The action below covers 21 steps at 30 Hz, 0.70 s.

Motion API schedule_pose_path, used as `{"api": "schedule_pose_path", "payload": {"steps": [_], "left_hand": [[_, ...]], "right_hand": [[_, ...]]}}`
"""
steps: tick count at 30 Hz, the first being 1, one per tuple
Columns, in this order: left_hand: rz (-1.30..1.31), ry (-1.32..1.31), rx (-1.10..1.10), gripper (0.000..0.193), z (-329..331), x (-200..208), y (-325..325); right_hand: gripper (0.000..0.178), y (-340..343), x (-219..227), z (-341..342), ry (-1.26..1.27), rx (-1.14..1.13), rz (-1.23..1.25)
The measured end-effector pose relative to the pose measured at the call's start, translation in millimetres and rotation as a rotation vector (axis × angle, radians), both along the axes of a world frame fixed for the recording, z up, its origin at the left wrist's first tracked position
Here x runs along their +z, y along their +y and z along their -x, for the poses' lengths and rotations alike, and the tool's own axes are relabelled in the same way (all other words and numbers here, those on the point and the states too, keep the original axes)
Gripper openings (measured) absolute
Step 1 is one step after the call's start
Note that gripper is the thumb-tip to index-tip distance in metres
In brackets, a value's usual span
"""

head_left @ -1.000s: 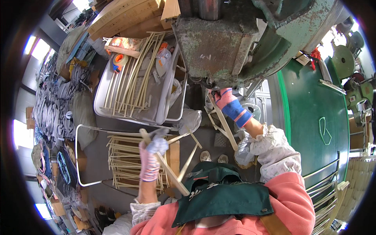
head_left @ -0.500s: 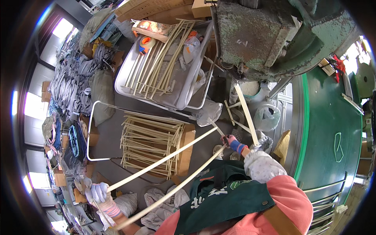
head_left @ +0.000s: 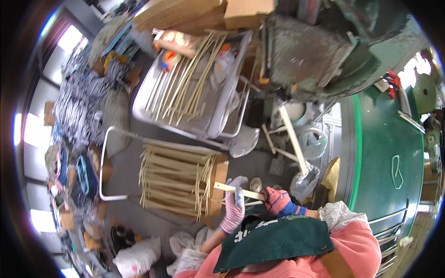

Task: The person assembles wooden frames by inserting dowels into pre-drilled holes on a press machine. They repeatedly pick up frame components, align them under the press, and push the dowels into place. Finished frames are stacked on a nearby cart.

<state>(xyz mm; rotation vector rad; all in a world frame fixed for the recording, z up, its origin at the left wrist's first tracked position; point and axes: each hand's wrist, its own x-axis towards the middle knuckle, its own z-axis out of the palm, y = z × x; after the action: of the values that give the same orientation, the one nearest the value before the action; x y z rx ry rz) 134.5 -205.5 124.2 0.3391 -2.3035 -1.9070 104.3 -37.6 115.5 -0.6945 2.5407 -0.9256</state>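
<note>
My left hand [head_left: 235, 204], in a pale glove with a pink striped cuff, closes around a cream strip [head_left: 252, 193] in front of my apron. The strip is narrow, with small dark marks near its left end. Its other end is in my right hand [head_left: 278, 202], gloved in red and blue stripes, fingers wrapped round it. A second, thinner pale piece shows just below it; whether it is joined to the first I cannot make out. Beyond my left hand, a stack of similar strips [head_left: 178, 176] lies on a cardboard sheet [head_left: 221, 176].
A white tray cart [head_left: 169, 121] at the back holds more strips, a tape roll [head_left: 171, 59] and plastic bags. A heavy green machine [head_left: 306, 55] stands at the back right, with a pale upright bar [head_left: 293, 139] below. To the right runs a green-topped table [head_left: 382, 153]. White sacks [head_left: 136, 257] lie at lower left.
My left hand has come from the far lower left to the middle, close to my right hand. The long strips that spanned between my hands no longer stretch across the view.
</note>
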Motion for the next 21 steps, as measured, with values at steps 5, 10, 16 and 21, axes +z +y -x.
{"api": "schedule_pose_path", "payload": {"steps": [5,10,16,21], "left_hand": [[-0.185,0.19,0.22,0.031,70.1,13.3,20.0],[-0.231,-0.073,-0.418,0.044,147.5,32.8,6.5],[-0.383,-0.048,-0.727,0.037,220.4,50.6,20.2],[-0.309,-0.064,-0.812,0.037,248.7,39.9,24.1]], "right_hand": [[0.056,19.8,60.2,36.6,0.336,0.203,-0.245],[0.059,32.6,48.0,130.3,0.212,-0.542,0.184],[0.065,59.7,4.5,154.3,-0.337,-0.457,0.716],[0.039,66.0,25.4,161.1,-0.22,-0.474,0.543]]}}
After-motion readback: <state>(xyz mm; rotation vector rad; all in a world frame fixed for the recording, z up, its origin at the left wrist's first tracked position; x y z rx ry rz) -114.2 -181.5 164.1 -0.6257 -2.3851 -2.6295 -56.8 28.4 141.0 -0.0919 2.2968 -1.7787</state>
